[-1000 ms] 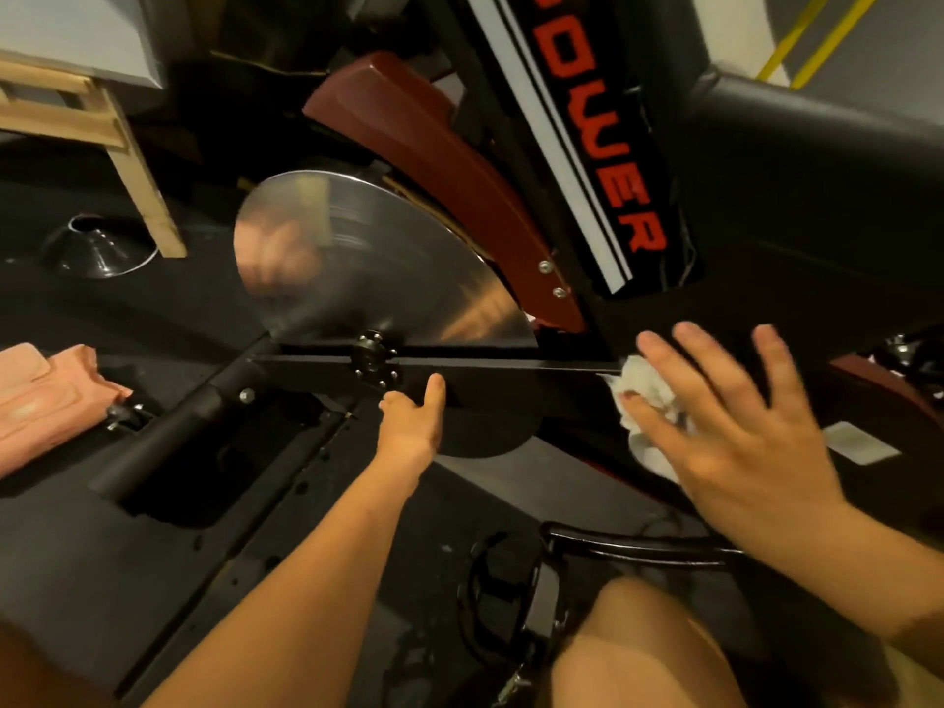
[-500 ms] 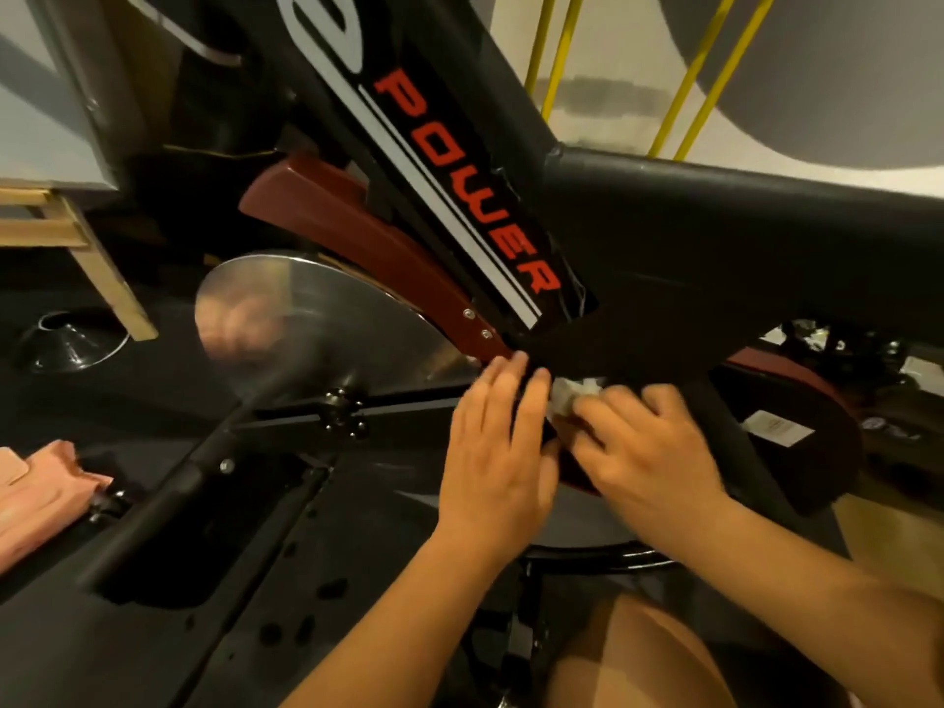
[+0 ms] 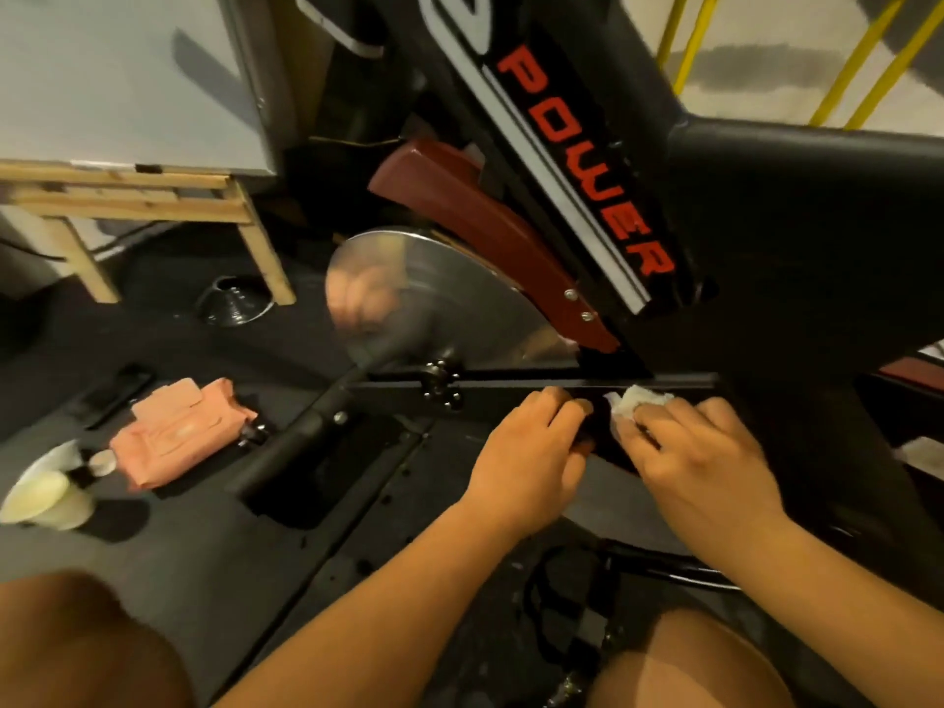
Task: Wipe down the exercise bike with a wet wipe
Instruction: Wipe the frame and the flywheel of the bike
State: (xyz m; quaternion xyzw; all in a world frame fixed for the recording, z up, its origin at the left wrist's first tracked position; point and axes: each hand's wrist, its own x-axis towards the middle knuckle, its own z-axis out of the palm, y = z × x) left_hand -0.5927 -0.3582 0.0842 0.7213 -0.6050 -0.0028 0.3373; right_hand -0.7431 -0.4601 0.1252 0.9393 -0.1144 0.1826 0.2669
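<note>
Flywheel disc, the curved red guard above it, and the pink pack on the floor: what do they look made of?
Flywheel disc: polished metal, likely; it mirrors a hand and shows brushed streaks.
Red guard: glossy moulded plastic or painted metal, fixed by two screws.
Pink pack: soft plastic film, crinkled, with a flap on top.

Dim light down here, dark floor underfoot. A wooden stand with a white panel sits at the left. Pale wall beyond, yellow bars across it.

Dim warm light, flywheel glare, soft blur, edges warped
</note>
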